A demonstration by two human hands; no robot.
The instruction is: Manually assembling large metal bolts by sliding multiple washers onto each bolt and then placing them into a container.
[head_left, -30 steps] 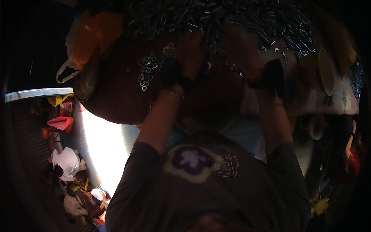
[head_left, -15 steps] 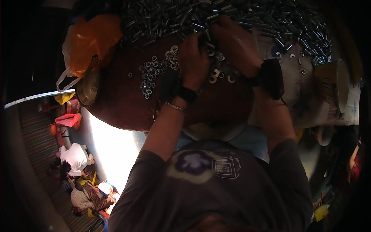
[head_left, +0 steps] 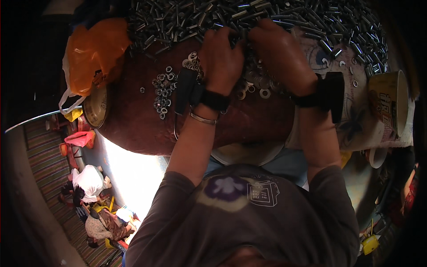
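In the head view, my left hand (head_left: 220,60) and right hand (head_left: 281,57) sit side by side, slightly apart, at the near edge of a heap of shiny grey metal tubes (head_left: 178,23). My fingers are curled in narrow on both; I cannot tell whether they pinch anything. Small silver metal nuts (head_left: 165,92) lie left of my left wrist on a reddish-brown rounded surface (head_left: 133,127); flat silver ring-shaped washers (head_left: 258,82) lie between my wrists.

From the head, a fisheye view looks down at close-by left hand (head_left: 221,58) and right hand (head_left: 282,58).
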